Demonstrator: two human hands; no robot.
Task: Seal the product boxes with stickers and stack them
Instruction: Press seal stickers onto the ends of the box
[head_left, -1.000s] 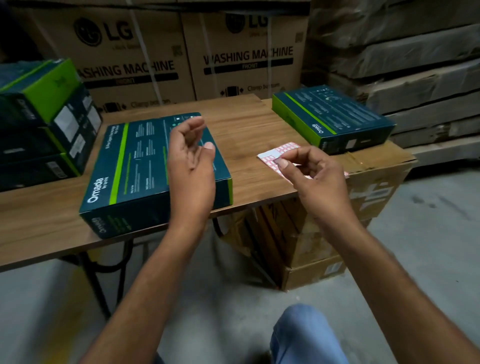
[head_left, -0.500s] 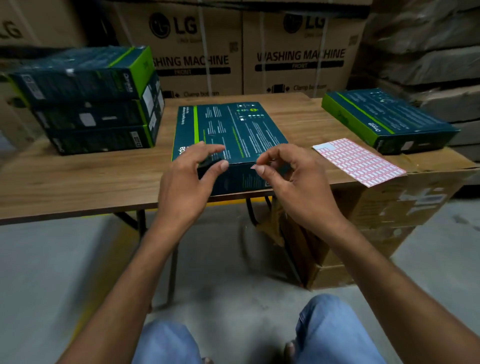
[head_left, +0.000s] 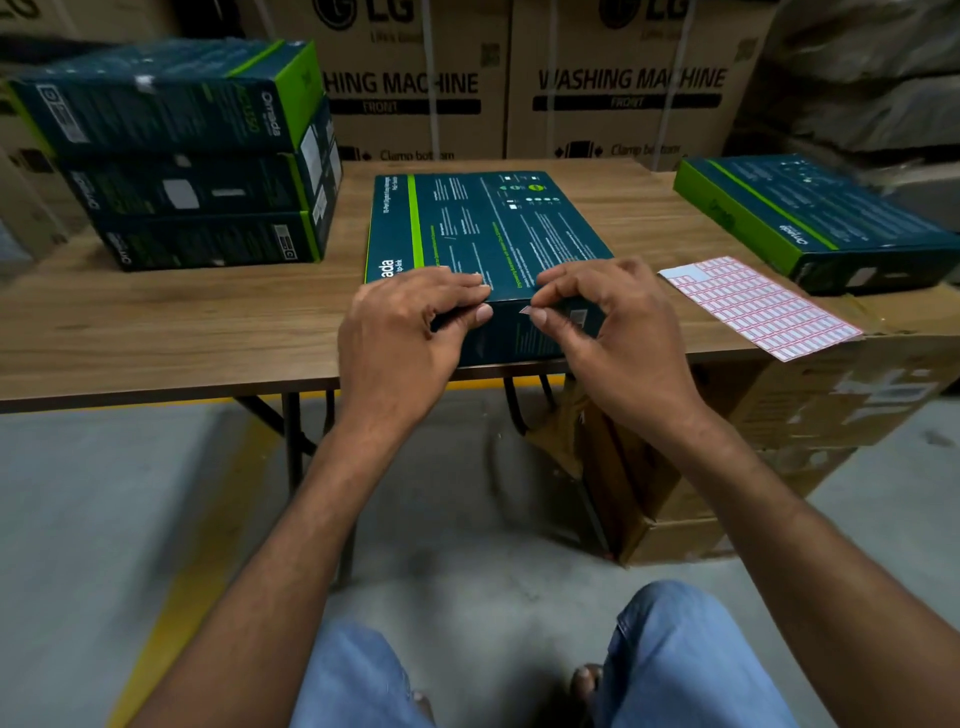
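A dark teal product box (head_left: 488, 228) with a green stripe lies flat at the front edge of the wooden table (head_left: 182, 322). My left hand (head_left: 405, 332) grips its near edge, fingers on top and thumb on the front face. My right hand (head_left: 608, 322) pinches a small sticker (head_left: 525, 310) against the box's front face, just below the top edge. The pink sticker sheet (head_left: 758, 306) lies to the right of the hands. A stack of three similar boxes (head_left: 192, 156) stands at the table's left.
Another teal box (head_left: 810, 218) lies at the right on brown cartons (head_left: 810, 415) beside the table. Large washing-machine cartons (head_left: 519, 83) stand behind the table. The table's legs, grey floor and my knees in blue jeans (head_left: 685, 660) are below.
My right hand left the sticker sheet and came to the box's front edge with a sticker. My left hand came down from the air and now grips the box edge.
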